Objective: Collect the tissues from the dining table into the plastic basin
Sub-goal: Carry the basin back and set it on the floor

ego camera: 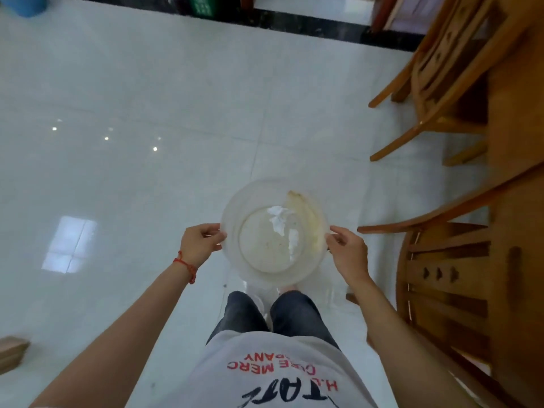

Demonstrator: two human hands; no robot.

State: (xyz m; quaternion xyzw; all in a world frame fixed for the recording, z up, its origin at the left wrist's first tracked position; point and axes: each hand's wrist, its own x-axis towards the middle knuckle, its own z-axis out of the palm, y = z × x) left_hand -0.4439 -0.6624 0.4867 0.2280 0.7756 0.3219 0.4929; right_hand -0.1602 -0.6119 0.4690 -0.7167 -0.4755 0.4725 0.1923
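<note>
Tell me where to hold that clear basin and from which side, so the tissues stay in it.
Grip the plastic basin at its rim, on two opposite sides, as the left hand and right hand do now. The basin is round, wide and open at the top, with no handles visible. Level holds on both sides should keep it from tipping, so the tissues lying inside stay put.

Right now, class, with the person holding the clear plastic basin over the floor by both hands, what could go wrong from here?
1. The left hand and right hand pinch only the rim of the clear round plastic basin; a slip could tip it.
2. The crumpled white tissues lie loose inside and could spill onto the glossy white tiled floor.
3. The wooden chair stands close on the right; the basin or an elbow might bump it.
</note>
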